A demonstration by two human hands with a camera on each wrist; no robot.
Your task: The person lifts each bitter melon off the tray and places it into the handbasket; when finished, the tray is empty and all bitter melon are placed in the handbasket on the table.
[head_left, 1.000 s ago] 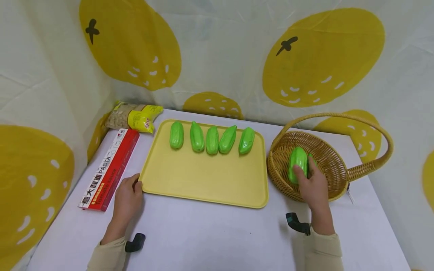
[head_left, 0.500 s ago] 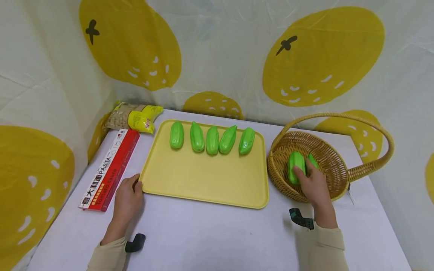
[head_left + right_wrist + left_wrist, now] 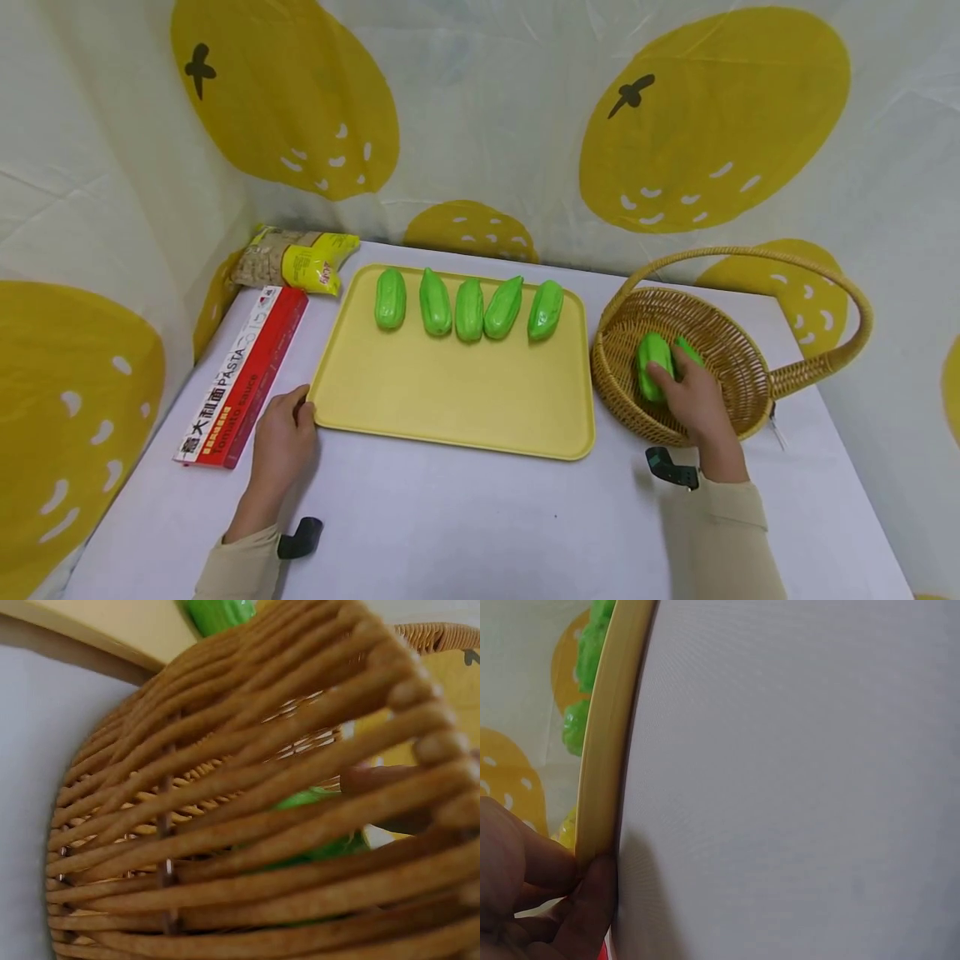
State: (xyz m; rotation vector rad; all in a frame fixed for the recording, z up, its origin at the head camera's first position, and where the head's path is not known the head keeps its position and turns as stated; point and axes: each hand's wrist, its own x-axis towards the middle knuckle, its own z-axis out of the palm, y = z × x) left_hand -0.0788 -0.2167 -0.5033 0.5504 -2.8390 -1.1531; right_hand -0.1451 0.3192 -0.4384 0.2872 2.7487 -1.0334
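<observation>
My left hand (image 3: 283, 437) pinches the near left corner of a yellow tray (image 3: 450, 392); the left wrist view shows thumb and finger meeting at its rim (image 3: 604, 765). Along the tray's far side lies a row of several glossy, ridged green gourds (image 3: 469, 310). My right hand (image 3: 699, 404) reaches down into a wicker basket (image 3: 738, 367). There the thumb overlaps one green gourd (image 3: 649, 362), and the fingers are beside a second gourd (image 3: 687, 348), partly hidden. Whether the fingers grip either gourd cannot be told; basket weave (image 3: 247, 825) covers most of the right wrist view.
A red and white pasta box (image 3: 243, 375) lies left of the tray. Behind it sits a yellow and clear snack bag (image 3: 296, 260). The basket's tall handle (image 3: 757, 252) arches over its right side. A fruit-print cloth (image 3: 487, 108) hangs behind the white table (image 3: 465, 525).
The gourd under my right hand has sunk lower and tilted in the basket. That hand has shifted slightly right, showing more of the second gourd. The left hand has stayed at the tray corner.
</observation>
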